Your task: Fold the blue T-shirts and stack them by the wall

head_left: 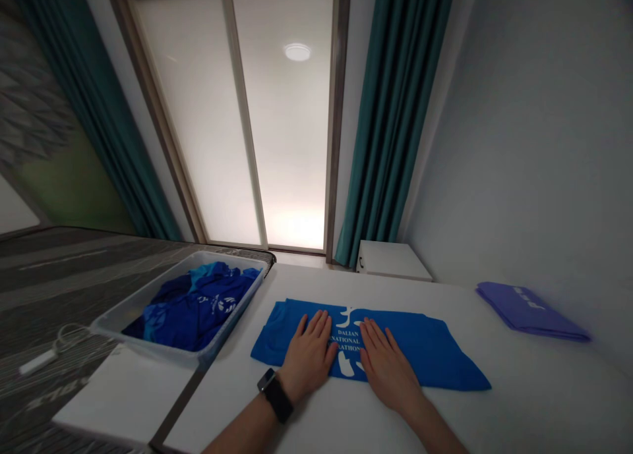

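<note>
A blue T-shirt (420,348) with white lettering lies folded lengthwise on the white table (519,401). My left hand (309,355), with a black watch on the wrist, rests flat on the shirt left of the print, fingers stretched out. My right hand (388,368) lies flat beside it, just right of the print, fingers also extended. Neither hand holds anything.
A clear plastic bin (148,339) with several crumpled blue garments (198,306) sits to the left, over the table edge. A folded purple cloth (531,312) lies at the far right. A white cable and adapter (39,360) lie on the grey surface. A small white cabinet (393,259) stands behind.
</note>
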`<state>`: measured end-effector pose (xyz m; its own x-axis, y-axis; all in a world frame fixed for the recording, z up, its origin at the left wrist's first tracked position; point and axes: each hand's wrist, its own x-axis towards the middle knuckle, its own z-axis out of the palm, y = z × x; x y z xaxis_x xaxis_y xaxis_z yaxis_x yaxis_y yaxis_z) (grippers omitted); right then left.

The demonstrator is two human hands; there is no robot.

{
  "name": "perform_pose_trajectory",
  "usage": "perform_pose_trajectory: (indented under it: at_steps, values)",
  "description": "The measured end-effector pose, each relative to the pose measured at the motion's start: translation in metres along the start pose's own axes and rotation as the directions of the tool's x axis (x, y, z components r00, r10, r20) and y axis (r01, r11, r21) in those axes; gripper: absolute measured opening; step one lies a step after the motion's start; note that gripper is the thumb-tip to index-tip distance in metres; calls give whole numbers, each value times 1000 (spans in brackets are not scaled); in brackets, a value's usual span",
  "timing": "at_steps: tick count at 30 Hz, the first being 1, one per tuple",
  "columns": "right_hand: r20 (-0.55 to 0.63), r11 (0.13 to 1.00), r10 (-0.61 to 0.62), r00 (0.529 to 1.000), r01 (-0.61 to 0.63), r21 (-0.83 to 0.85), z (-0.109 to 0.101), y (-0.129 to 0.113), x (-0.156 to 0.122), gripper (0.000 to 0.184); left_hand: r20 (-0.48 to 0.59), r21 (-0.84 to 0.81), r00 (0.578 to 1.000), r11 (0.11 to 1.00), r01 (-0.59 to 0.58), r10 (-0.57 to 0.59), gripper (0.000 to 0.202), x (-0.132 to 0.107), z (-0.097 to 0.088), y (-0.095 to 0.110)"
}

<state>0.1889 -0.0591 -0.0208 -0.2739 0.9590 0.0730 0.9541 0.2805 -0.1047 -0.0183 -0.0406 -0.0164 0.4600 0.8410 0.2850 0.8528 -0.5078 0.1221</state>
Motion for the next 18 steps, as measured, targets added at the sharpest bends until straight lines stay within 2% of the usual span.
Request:
perform_pose_trajectory:
  at_steps: [6, 10, 14, 18]
  values:
    - [-13, 999, -8, 1000, 9, 45, 6, 5, 0, 59, -5, 59, 989, 987, 149, -149, 51, -21, -25, -66]
    - [13, 998, -13, 1000, 12, 54, 10, 9, 1, 60, 22, -122, 973, 965, 231, -230, 48, -25, -32, -98]
    - [30, 997, -38, 999, 36, 70, 10, 20, 1, 61, -19, -317, 976, 927, 200, -216, 43, -26, -30, -111]
    - [99, 993, -77, 992, 68, 95, 0, 47, 1, 60, -29, -374, 987, 918, 134, -156, 33, -32, -34, -102]
